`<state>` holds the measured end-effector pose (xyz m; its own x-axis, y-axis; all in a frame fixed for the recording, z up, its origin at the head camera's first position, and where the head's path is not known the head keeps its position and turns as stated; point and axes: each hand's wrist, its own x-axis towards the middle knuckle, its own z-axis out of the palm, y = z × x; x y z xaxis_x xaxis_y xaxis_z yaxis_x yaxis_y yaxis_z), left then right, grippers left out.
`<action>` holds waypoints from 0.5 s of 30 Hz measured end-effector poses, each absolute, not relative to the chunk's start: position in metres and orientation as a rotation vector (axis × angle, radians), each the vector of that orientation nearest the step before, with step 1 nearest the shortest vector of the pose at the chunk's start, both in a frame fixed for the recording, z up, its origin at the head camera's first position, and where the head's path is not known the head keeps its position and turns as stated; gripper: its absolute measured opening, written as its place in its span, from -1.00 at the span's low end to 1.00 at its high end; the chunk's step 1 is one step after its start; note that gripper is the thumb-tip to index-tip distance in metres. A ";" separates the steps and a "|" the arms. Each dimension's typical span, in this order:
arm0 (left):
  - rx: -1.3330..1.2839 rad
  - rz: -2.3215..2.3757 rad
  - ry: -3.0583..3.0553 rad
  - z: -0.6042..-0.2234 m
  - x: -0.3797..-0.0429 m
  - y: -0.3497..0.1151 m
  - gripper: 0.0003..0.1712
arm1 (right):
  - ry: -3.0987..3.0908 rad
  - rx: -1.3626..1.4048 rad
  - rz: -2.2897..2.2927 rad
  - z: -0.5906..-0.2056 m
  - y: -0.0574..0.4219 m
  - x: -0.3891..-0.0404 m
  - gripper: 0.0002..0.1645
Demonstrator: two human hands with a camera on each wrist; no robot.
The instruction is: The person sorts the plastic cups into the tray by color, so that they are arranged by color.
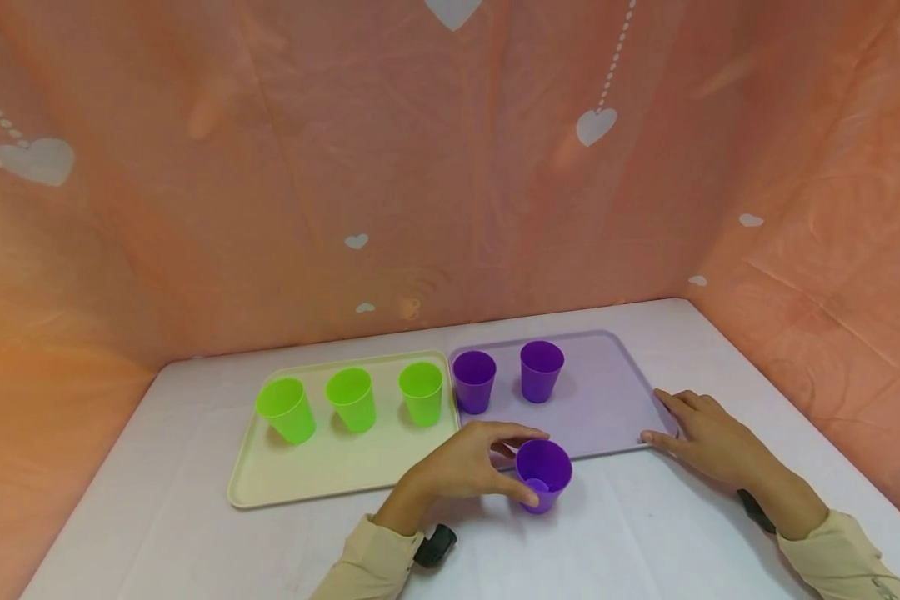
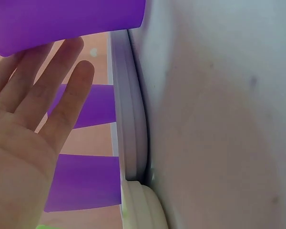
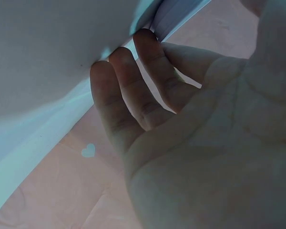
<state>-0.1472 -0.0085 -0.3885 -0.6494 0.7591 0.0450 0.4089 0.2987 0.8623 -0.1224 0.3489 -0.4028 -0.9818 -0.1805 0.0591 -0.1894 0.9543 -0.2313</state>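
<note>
My left hand [image 1: 465,462] holds a purple cup [image 1: 557,465] between thumb and fingers, at the front edge of the lilac tray [image 1: 607,392]. The cup stands upright, mouth up, with a lighter round patch showing at its bottom. In the left wrist view the fingers reach along the side of the purple cup [image 2: 71,21]. At the lilac tray's front right corner, my right hand [image 1: 708,437] touches the rim with loosely bent fingers. Two more upright purple cups, one at the left [image 1: 474,383] and one further right [image 1: 542,372], stand on that tray.
A cream tray [image 1: 330,479] adjoins the lilac one on the left. It bears three upright green cups: left [image 1: 288,412], middle [image 1: 352,402] and right [image 1: 422,396]. A white cloth [image 1: 622,533] covers the table. An orange curtain [image 1: 420,167] with white hearts encloses the back and sides.
</note>
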 end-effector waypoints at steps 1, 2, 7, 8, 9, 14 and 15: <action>1.045 1.291 2.203 -0.389 -0.147 -0.008 -0.22 | -3.069 0.289 0.371 -0.403 0.349 -0.122 0.06; 1.042 1.288 2.207 -0.389 -0.147 -0.008 -0.22 | -3.069 0.289 0.371 -0.403 0.349 -0.122 0.06; 1.039 1.283 2.217 -0.390 -0.148 -0.008 -0.23 | -3.065 0.293 0.370 -0.403 0.349 -0.123 0.05; 1.044 1.282 2.219 -0.390 -0.148 -0.008 -0.23 | -3.064 0.294 0.370 -0.403 0.349 -0.123 0.05; 1.050 1.282 2.219 -0.390 -0.148 -0.008 -0.24 | -3.063 0.295 0.371 -0.404 0.349 -0.123 0.05; 1.087 1.284 2.213 -0.390 -0.148 -0.008 -0.25 | -3.065 0.288 0.379 -0.404 0.350 -0.122 0.06; 1.091 1.285 2.215 -0.390 -0.147 -0.008 -0.25 | -3.066 0.287 0.380 -0.404 0.350 -0.122 0.06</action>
<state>-0.1474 -0.0084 -0.3902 -0.6389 0.7659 0.0719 0.4424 0.2894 0.8488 -0.1221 0.3496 -0.4043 -0.9822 -0.1778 0.0610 -0.1873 0.9530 -0.2383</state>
